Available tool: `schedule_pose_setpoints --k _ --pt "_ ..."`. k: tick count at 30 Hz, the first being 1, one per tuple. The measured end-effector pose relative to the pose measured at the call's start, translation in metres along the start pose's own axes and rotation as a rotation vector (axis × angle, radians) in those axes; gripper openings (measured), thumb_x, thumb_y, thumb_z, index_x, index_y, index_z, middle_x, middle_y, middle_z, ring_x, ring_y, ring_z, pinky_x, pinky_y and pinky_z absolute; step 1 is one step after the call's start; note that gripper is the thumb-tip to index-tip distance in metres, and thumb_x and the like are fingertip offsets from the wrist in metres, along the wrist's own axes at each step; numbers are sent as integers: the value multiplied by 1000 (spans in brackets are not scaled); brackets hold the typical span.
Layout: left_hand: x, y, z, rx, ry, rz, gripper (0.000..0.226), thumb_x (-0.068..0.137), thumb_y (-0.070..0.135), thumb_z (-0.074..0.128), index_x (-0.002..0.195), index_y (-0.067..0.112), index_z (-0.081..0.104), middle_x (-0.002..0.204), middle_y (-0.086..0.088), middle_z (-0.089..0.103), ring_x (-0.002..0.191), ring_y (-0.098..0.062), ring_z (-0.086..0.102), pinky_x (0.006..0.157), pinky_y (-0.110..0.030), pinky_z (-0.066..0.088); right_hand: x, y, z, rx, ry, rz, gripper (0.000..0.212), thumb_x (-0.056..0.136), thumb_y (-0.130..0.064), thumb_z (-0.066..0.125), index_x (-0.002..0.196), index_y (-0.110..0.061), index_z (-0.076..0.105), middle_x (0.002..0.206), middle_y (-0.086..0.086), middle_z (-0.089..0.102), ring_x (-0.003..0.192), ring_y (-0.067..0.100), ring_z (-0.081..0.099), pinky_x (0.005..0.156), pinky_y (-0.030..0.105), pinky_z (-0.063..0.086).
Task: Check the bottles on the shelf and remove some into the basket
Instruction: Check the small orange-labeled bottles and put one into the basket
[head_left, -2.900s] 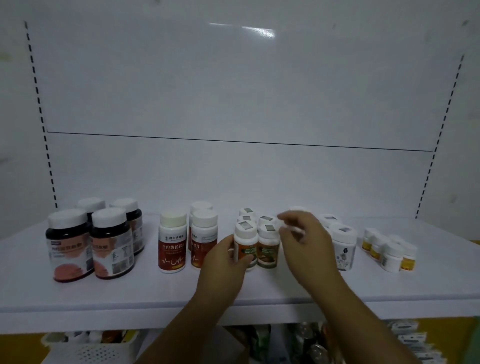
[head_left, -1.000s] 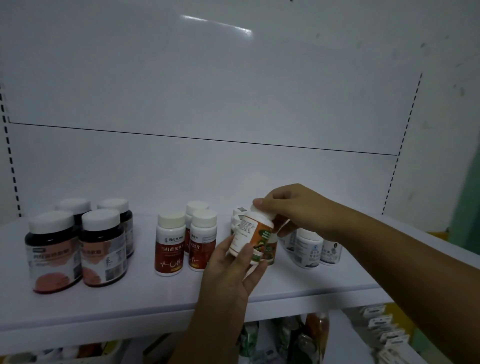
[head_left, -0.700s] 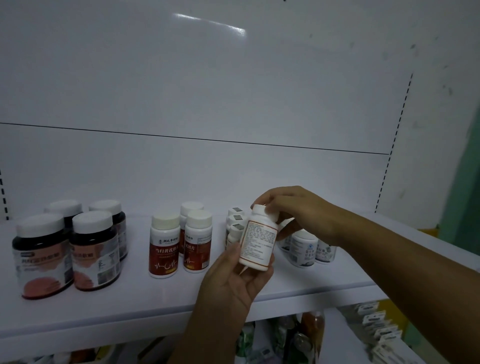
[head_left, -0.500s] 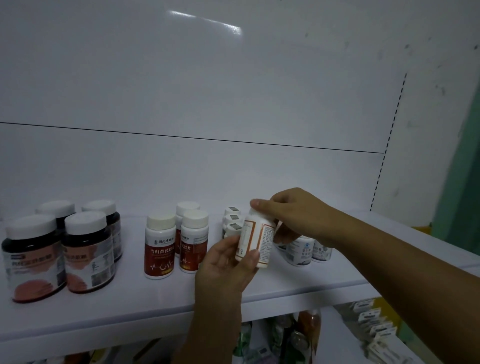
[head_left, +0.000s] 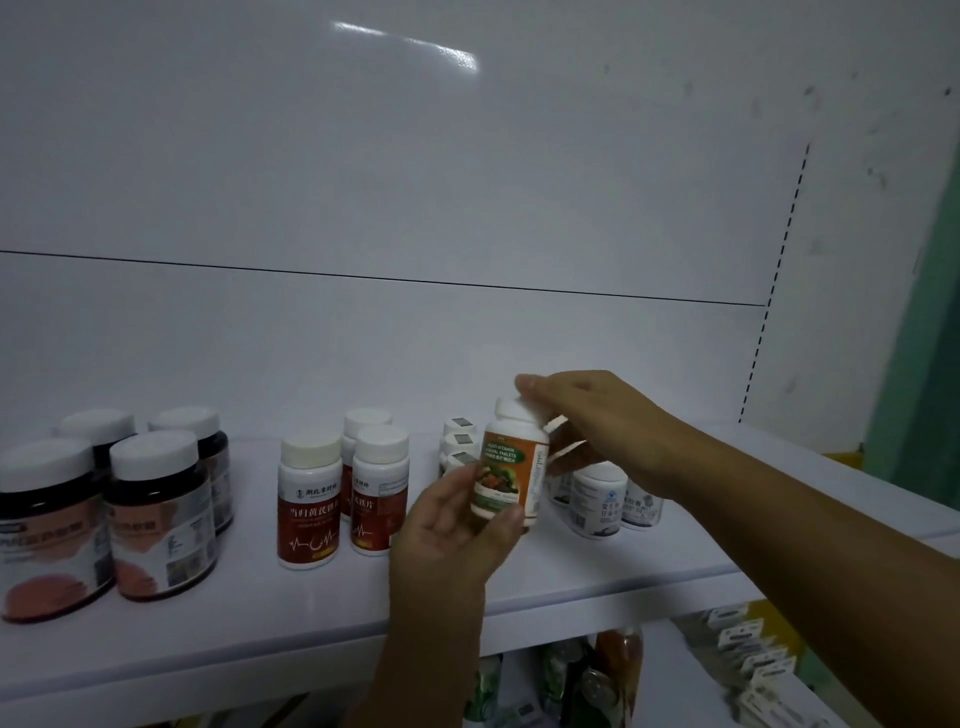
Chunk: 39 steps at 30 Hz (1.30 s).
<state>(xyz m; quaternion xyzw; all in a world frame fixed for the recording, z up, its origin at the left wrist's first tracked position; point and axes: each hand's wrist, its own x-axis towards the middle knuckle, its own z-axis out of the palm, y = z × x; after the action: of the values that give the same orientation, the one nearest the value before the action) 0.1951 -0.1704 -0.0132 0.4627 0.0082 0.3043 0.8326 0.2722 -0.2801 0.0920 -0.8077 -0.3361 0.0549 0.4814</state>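
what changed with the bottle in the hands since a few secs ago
The orange-label bottle was lifted off the shelf from its row and turned around: its printed back faced the camera a moment ago, now the front label does. The left hand holds its base, the right hand its cap. The camera also swung right. The dark jars, the red-label bottles and the small white bottles stayed put.

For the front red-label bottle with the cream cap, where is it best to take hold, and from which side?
Grip the red-label bottle around its white shoulder just under the cap, coming from the front: it stands upright at the row's front, another bottle close on its right.
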Motion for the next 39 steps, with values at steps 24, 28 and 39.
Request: schedule_pose_setpoints --k 24,28,39 --pt "51 -45 -12 953 10 57 75 92 16 53 149 24 4 154 6 26 140 -13 28 114 -33 26 105 52 2 -434 -10 103 42 85 -33 65 96 7 67 87 21 69 69 24 58 63 32 48" --pt "55 -43 -14 950 24 11 79 90 16 57 150 21 6 152 5 31 137 -15 34 111 -33 29 110 62 7 -333 -143 236 31 85 -25 66 92 5 64 83 16 59 71 23 54 62 29 46" --pt "57 -47 -15 962 34 59 68 86 20 63 144 20 27 140 8 47 124 -3 43 104 -20 32 109 37 33 -757 -12 -90 40 85 -46 59 104 -12 68 105 4 68 92 17 62 77 29 49"
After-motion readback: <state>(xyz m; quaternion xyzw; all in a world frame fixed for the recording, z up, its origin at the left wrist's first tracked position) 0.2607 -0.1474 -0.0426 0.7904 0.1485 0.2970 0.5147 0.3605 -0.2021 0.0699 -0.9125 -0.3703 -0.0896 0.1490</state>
